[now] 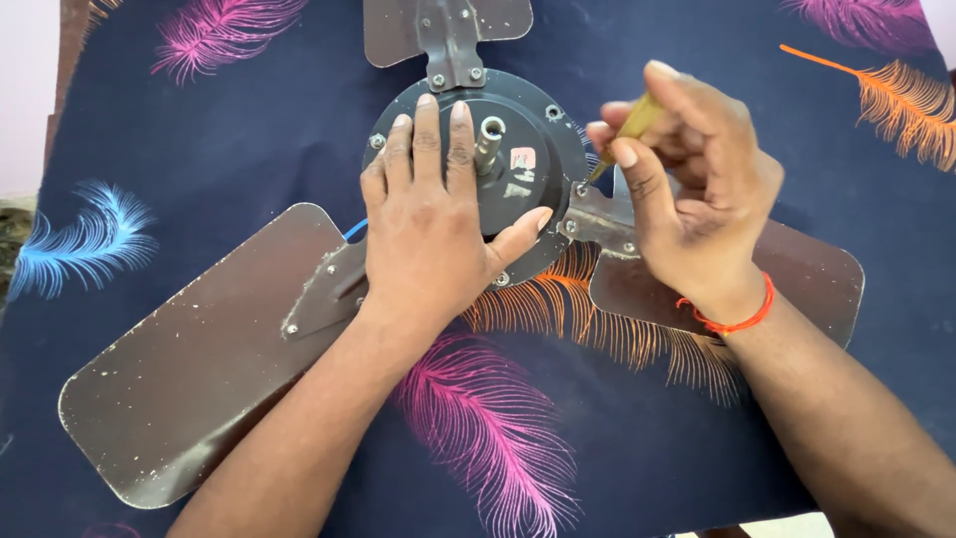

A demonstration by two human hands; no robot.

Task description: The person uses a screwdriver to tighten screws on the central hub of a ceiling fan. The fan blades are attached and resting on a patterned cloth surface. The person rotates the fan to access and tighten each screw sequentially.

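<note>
A brown three-bladed ceiling fan lies flat on a dark blue cloth. Its round dark motor housing (533,189) sits in the middle with a short metal shaft (489,137) sticking up. My left hand (433,224) rests palm down on the housing, fingers spread beside the shaft. My right hand (692,194) grips a yellow-handled screwdriver (637,122), whose tip touches a screw (582,187) at the housing's right edge, where the right blade's bracket joins. The left blade (194,379) is dusty and speckled. The right blade (812,274) is partly hidden by my wrist.
The cloth (249,130) is printed with pink, orange and blue feathers. A third blade (398,30) runs off the top edge. A blue wire (356,229) peeks out by the left bracket. A red thread band circles my right wrist.
</note>
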